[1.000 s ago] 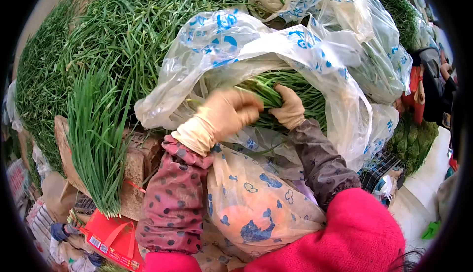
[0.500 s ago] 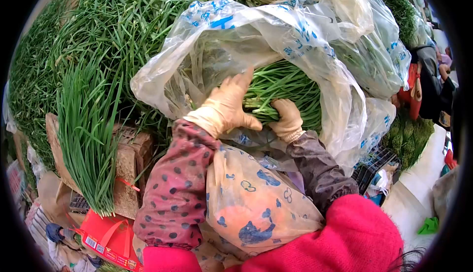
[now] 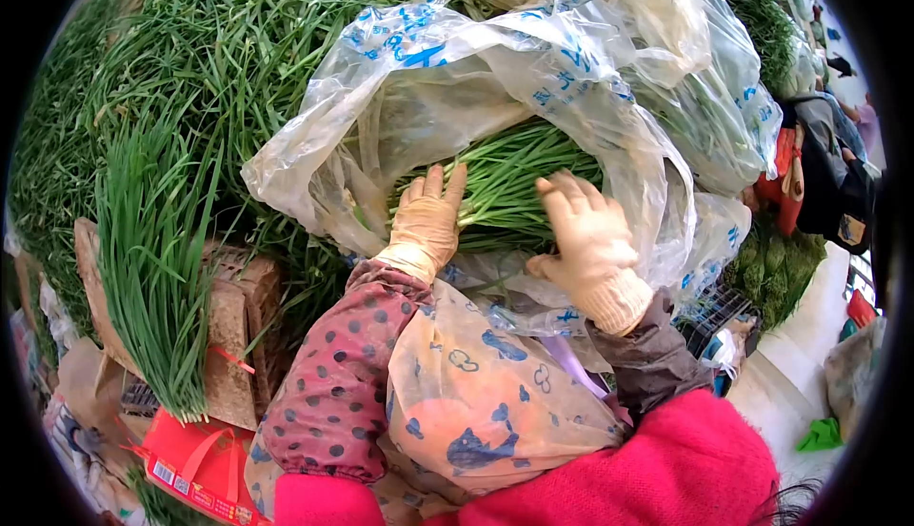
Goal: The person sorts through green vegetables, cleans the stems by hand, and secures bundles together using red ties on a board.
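The left hand (image 3: 427,221), gloved, lies flat with its fingers spread on the cut ends of the chive bundle (image 3: 505,183); its grip is wide and closes on nothing, only pressing. The right hand (image 3: 586,231), also gloved, hovers at about three o'clock from the left one, fingers loosely curled and wide, just over the bundle's near edge and touching or almost touching the plastic; it holds nothing that can be seen.

The bundle lies inside the mouth of the clear printed plastic bag (image 3: 428,79), stalk ends toward the person, leaves running off toward one o'clock under the film.

To handle this well, I judge the left palm should stay square on the stalk ends so they remain even, while the right hand takes the bag's lip rather than the leaves, which bruise and bend easily. The thin film will likely snag on stalk ends if dragged.

At nine o'clock a separate upright chive sheaf (image 3: 152,259) leans on a woven basket (image 3: 233,326); loose chives are heaped at eleven o'clock. A patterned apron (image 3: 476,393) sits at six o'clock.
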`<state>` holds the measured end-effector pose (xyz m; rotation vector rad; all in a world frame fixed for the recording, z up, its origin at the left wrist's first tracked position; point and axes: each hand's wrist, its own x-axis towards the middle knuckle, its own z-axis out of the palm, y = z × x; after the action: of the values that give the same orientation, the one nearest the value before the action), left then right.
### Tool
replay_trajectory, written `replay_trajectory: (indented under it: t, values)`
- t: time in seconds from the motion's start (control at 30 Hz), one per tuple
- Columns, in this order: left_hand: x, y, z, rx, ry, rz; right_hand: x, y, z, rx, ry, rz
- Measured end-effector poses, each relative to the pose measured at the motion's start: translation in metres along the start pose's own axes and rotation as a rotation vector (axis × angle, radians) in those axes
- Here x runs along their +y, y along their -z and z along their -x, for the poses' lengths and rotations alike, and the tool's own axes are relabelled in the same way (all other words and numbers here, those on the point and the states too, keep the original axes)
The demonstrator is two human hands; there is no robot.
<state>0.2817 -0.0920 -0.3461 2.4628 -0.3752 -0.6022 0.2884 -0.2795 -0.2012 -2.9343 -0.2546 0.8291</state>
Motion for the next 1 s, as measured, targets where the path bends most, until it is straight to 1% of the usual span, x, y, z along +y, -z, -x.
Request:
replay_trajectory:
  t: [0.07, 0.13, 0.2, 0.27, 0.3, 0.33, 0.4, 0.43, 0.47, 0.53, 0.57, 0.6, 0.67, 0.77, 0.83, 0.9, 0.93, 0.97, 1.0]
  values:
    - [-0.001, -0.004, 0.002, 0.018, 0.006, 0.025, -0.012, -0.002, -0.018, 0.217, 0.313, 0.025]
    - [-0.007, -0.012, 0.006, 0.202, -0.121, 0.012, -0.013, -0.011, -0.046, 0.101, 0.503, -0.051]
    - [-0.006, -0.009, 0.008, 0.217, -0.127, 0.061, -0.005, -0.038, -0.079, 0.077, 0.580, -0.080]
    - [-0.011, -0.015, 0.008, 0.308, -0.197, 0.245, -0.006, -0.041, -0.102, -0.106, 0.578, -0.033]
    - [-0.011, -0.017, 0.009, 0.344, -0.177, 0.322, -0.008, -0.037, -0.111, -0.139, 0.607, -0.050]
    - [-0.012, -0.019, 0.011, 0.343, -0.170, 0.325, -0.011, -0.036, -0.118, -0.186, 0.577, -0.086]
    - [-0.015, -0.023, 0.011, 0.439, -0.135, 0.611, -0.022, -0.022, -0.128, -0.341, 0.515, 0.030]
    - [-0.018, -0.026, 0.013, 0.436, -0.105, 0.631, -0.019, -0.027, -0.135, -0.355, 0.558, 0.085]
    - [-0.018, -0.025, 0.011, 0.439, -0.105, 0.632, -0.022, -0.025, -0.138, -0.354, 0.559, 0.087]
    - [-0.019, -0.025, 0.013, 0.544, -0.056, 0.606, -0.034, -0.022, -0.141, -0.425, 0.607, 0.287]
    - [-0.015, -0.017, 0.014, 0.544, -0.022, 0.518, -0.033, -0.027, -0.141, -0.394, 0.655, 0.276]
    - [-0.015, -0.018, 0.014, 0.542, -0.019, 0.519, -0.030, -0.035, -0.140, -0.397, 0.657, 0.275]
    - [-0.016, -0.019, 0.013, 0.522, -0.013, 0.476, -0.025, -0.044, -0.138, -0.413, 0.603, 0.010]
    - [-0.019, -0.023, 0.014, 0.467, -0.023, 0.478, -0.032, -0.043, -0.136, -0.426, 0.590, 0.068]
    - [-0.021, -0.027, 0.018, 0.438, 0.005, 0.475, -0.033, -0.047, -0.132, -0.438, 0.599, 0.105]
    - [-0.020, -0.024, 0.019, 0.419, 0.027, 0.471, -0.023, -0.054, -0.130, -0.323, 0.571, -0.019]
    - [-0.020, -0.022, 0.020, 0.369, 0.109, 0.574, -0.016, -0.054, -0.128, -0.325, 0.577, -0.016]
    - [-0.019, -0.021, 0.021, 0.317, 0.193, 0.678, -0.006, -0.053, -0.125, -0.233, 0.497, -0.194]
    - [-0.020, -0.022, 0.022, 0.321, 0.198, 0.681, 0.004, -0.052, -0.122, -0.141, 0.412, -0.369]
